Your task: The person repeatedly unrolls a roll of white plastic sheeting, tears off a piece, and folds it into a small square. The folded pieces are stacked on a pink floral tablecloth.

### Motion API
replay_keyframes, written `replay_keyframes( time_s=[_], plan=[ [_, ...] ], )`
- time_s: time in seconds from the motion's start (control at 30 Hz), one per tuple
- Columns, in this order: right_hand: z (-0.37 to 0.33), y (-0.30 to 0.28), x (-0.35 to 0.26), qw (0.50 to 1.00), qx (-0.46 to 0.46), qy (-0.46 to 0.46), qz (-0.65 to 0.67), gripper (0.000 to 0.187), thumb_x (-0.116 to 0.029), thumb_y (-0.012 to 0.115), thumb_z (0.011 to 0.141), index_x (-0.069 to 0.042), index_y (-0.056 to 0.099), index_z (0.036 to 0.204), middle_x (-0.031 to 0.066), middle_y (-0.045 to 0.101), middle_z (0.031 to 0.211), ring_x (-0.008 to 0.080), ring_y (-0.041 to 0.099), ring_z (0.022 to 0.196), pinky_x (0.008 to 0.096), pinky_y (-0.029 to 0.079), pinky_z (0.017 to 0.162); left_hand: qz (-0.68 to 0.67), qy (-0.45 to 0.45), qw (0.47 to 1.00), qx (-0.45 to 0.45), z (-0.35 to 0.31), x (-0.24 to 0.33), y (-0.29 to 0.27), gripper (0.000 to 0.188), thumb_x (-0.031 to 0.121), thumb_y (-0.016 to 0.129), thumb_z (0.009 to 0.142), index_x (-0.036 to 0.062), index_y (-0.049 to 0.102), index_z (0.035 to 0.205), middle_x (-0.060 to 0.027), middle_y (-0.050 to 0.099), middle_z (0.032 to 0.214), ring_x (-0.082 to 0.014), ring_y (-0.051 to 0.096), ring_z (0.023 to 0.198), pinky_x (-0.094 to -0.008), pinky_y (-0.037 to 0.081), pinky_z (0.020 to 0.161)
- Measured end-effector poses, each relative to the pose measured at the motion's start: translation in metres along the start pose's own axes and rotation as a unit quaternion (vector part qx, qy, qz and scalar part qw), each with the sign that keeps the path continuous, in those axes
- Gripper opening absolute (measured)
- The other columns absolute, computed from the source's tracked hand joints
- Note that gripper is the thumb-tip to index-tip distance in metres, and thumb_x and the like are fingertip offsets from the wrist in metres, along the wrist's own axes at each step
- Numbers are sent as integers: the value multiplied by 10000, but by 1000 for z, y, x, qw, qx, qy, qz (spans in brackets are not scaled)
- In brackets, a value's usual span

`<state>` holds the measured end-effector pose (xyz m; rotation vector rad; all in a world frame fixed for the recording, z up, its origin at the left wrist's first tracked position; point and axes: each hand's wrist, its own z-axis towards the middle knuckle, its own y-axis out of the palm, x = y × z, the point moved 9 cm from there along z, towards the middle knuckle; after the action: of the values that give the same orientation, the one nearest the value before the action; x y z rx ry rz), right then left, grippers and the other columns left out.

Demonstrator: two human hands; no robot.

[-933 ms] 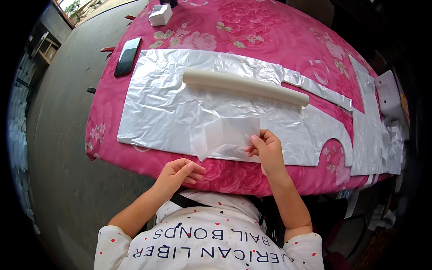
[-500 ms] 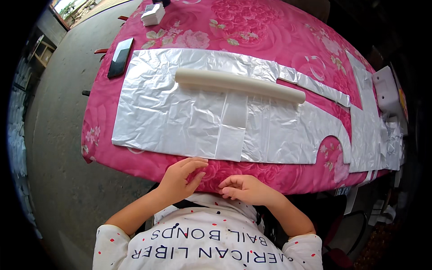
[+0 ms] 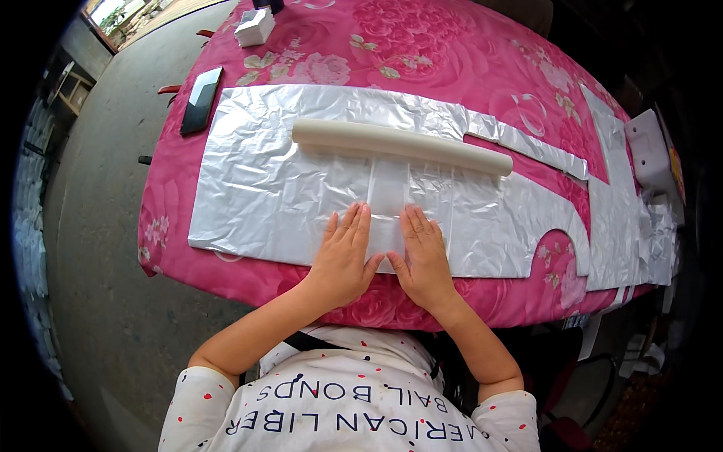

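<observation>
A flat, creased sheet of shiny whitish plastic film (image 3: 256, 181), shaped like an apron or bag with a curved cutout at its right end, lies on the table. My left hand (image 3: 345, 252) rests flat on its near edge, fingers stretched out and pointing away from me. Beside it, my right hand (image 3: 422, 256) lies flat in the same way, the two thumbs almost meeting. Between the hands runs a smoother strip of film. Beyond my fingertips a pale cream tube (image 3: 399, 145) lies across the film, slanting down to the right. Neither hand holds anything.
A pink floral cloth (image 3: 422, 38) covers the table. A dark phone (image 3: 201, 102) lies at the left edge, with a stack of white cards or papers (image 3: 254, 28) farther back. More plastic film (image 3: 610, 233) and a white plastic container (image 3: 649, 151) are at the right.
Both hands have moved forward from the table's near edge onto the film. Their curled fingers have straightened and flattened. The tube has stayed in about the same place.
</observation>
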<state>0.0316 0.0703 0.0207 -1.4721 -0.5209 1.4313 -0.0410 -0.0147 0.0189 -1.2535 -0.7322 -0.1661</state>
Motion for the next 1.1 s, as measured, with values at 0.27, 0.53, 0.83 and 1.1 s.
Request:
replay_keyframes(
  time_s=[0.27, 0.53, 0.83, 1.1],
  plan=[
    [-3, 4, -4, 999, 5, 34, -37, 586, -251, 557, 852, 9, 371, 1343, 199, 318, 1422, 344, 280, 1329, 464, 198, 1080, 56, 64, 996, -6, -12, 18, -2, 656, 242, 549, 826, -72, 302, 1346, -227, 287, 1425, -367, 237, 1346, -485, 155, 1096],
    [-5, -30, 2, 988, 68, -22, 139, 422, -84, 515, 843, 12, 482, 1252, 169, 441, 1343, 338, 385, 1268, 419, 314, 1037, 168, 183, 967, -61, -39, 49, 23, 642, 382, 506, 836, -58, 421, 1295, -197, 336, 1414, -311, 269, 1348, -452, 153, 1107],
    [1, 14, -42, 940, -205, -255, 101, 475, -199, 491, 881, -28, 428, 1319, 133, 403, 1385, 277, 348, 1306, 408, 266, 1082, 154, 124, 969, -149, -41, 31, 46, 724, 491, 491, 830, -98, 444, 1249, -277, 389, 1329, -384, 302, 1306, -478, 174, 1102],
    [35, 36, -28, 926, -220, -305, 7, 517, -312, 378, 928, -40, 363, 1368, 94, 310, 1454, 213, 277, 1349, 359, 181, 1121, 171, 135, 967, -134, -43, 32, 45, 777, 541, 441, 838, -92, 400, 1288, -287, 365, 1347, -393, 287, 1313, -464, 149, 1109]
  ],
)
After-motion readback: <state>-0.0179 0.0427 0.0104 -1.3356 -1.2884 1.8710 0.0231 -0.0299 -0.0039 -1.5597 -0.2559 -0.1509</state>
